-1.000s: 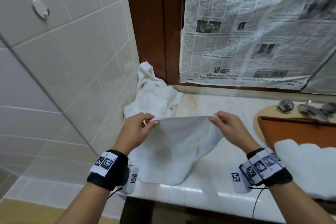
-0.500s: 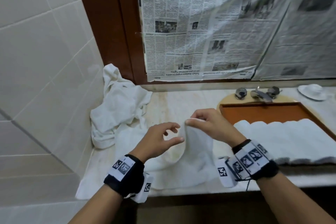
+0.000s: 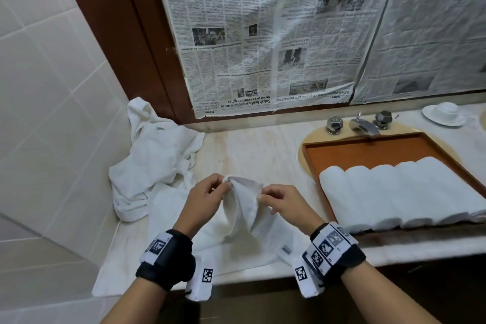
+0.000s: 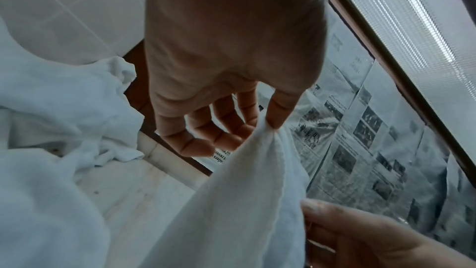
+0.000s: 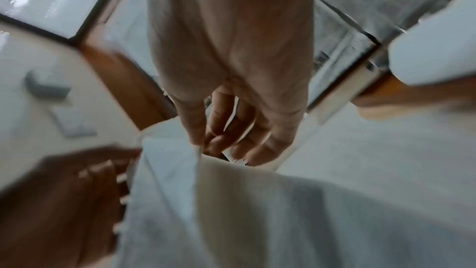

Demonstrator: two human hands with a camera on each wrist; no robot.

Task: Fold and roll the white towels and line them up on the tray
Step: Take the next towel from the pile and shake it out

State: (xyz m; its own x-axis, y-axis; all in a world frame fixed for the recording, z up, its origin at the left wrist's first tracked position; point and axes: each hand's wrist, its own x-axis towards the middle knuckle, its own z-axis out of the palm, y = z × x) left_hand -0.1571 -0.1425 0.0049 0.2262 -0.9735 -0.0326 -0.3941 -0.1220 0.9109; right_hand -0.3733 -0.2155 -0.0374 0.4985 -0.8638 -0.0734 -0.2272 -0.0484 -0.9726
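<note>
A white towel (image 3: 244,216) hangs folded between my hands above the counter, its lower part lying on the marble. My left hand (image 3: 210,197) pinches its top corner between thumb and forefinger, as the left wrist view shows on the towel (image 4: 247,201). My right hand (image 3: 276,201) pinches the towel's other top edge close by; the right wrist view is blurred but shows the towel (image 5: 219,201) under the fingers. Several rolled white towels (image 3: 399,192) lie side by side in the brown tray (image 3: 368,147) at the right.
A heap of unfolded white towels (image 3: 155,160) sits in the left corner against the tiled wall. A tap (image 3: 364,125) with two knobs stands behind the tray, and a white cup and saucer (image 3: 444,113) at far right. Newspaper (image 3: 263,34) covers the mirror.
My hands have come together, bringing the towel's two top corners close. The left hand, open half a second ago, now pinches the towel again. The head view has swung right, showing the tray.
</note>
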